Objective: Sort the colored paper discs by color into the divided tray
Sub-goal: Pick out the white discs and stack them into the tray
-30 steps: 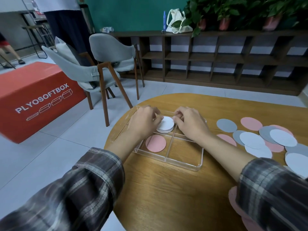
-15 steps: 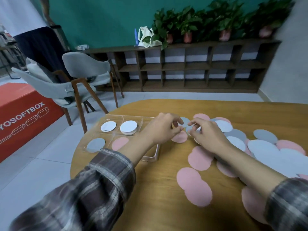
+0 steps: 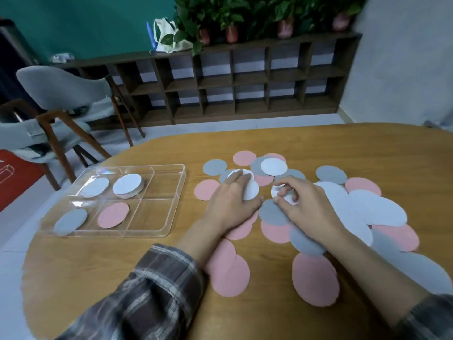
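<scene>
Tabletop: tray lies long-side sideways (clear); left hand flat, right hand pinching white disc.

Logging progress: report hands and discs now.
Left hand flat on white paper disc. Right hand pinching second white paper disc. Clear divided plastic tray: four compartments filled. Nothing blocking.
</scene>
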Demonstrator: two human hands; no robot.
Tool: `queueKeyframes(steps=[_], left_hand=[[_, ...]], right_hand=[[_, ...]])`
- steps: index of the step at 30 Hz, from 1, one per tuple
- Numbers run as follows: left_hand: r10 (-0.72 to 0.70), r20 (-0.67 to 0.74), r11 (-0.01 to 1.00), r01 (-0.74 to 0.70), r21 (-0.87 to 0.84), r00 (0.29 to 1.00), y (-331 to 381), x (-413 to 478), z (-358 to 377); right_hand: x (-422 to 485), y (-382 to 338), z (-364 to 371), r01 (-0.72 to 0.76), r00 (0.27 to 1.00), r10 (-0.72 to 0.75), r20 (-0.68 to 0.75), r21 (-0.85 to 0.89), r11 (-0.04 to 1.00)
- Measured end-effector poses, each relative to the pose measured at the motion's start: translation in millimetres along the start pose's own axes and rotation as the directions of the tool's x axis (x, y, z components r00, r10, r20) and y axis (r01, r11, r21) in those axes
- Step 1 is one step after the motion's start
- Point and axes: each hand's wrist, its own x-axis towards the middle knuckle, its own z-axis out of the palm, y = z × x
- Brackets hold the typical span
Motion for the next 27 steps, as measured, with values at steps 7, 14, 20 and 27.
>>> queueKeyframes(steps=[7, 14, 20, 27], left_hand=[[0.069, -0.118, 0.998, -0.069, 0.003, 0.991, -12, -4, 6], [0.126, -0.156, 0.992, -0.125, 0.020, 0.980, -7, -13, 5], [0.167, -0.214, 0.985, -0.173, -0.007, 0.962, 0, -18, 2], [0.280, -0.376, 0.924, -0.355, -0.144, 0.883, 11, -19, 0]], right_hand=[[4, 19, -1, 0.046, 0.990, -0.054, -0.130, -0.062, 0.997], [0, 19, 4, 0.097, 0.990, -0.102, -0.099, -0.053, 0.994], [-4, 15, 5, 0.143, 0.986, -0.148, -0.078, -0.071, 0.987], [-7, 12, 6, 0.138, 0.990, -0.138, 0.003, -0.010, 0.990]])
